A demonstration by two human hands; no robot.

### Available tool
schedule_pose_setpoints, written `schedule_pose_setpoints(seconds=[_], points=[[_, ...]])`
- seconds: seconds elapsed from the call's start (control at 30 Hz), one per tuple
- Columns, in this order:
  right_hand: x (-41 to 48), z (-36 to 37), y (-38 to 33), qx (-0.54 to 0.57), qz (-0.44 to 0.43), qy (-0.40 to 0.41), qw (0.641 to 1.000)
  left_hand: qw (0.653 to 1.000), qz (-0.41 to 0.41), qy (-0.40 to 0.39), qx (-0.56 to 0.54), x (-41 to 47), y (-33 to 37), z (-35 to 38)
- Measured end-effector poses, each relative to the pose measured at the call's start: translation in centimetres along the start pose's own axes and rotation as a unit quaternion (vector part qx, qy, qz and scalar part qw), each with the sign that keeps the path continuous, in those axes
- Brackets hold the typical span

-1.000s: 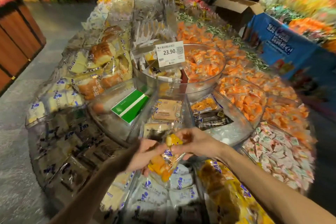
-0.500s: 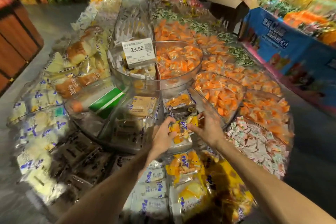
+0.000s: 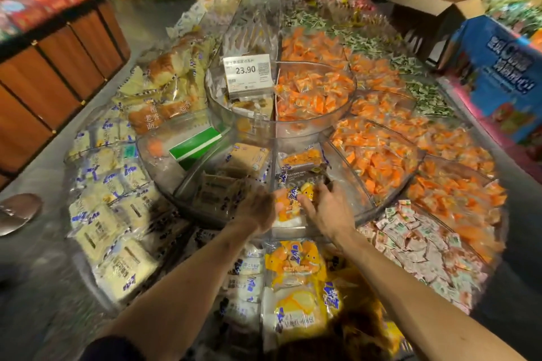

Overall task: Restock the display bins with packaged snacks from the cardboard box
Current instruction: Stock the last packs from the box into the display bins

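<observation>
Now, hands: our left hand [image 3: 258,211] and right hand [image 3: 330,211] both hold the yellow snack packet [image 3: 289,204].
Packet: a second ago nearer us, now lowered into the clear bin [image 3: 349,176] under our hands; release looks next.
Box: the cardboard box [image 3: 434,6] stands far beyond our right hand.

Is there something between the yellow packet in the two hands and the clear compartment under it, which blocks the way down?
Nothing visible blocks it. The left hand and right hand hold the yellow packet just over the clear compartment, which is open on top. A dark packet lies further back inside.
</observation>
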State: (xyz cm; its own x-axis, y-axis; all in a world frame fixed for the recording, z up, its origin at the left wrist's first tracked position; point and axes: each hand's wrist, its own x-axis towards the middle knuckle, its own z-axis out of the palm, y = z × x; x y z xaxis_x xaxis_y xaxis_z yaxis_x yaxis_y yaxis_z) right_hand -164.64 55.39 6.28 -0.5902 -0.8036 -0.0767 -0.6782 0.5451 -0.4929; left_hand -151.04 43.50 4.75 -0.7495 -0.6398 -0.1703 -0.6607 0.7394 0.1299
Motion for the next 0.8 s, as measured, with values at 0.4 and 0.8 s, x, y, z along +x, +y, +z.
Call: schedule_pose_setpoints(seconds=[0.4,0.8], points=[[-2.3,-4.1,-11.9,0.024,-0.213,0.033,0.976,0.957,-0.062,0.136,-0.250,-9.6,-9.4,-11.3],[-19.6,17.1,-47.5,0.069,-0.524,-0.182,0.830,0.889,-0.366,0.201,-0.186,-50.1,-38.3,-11.1]])
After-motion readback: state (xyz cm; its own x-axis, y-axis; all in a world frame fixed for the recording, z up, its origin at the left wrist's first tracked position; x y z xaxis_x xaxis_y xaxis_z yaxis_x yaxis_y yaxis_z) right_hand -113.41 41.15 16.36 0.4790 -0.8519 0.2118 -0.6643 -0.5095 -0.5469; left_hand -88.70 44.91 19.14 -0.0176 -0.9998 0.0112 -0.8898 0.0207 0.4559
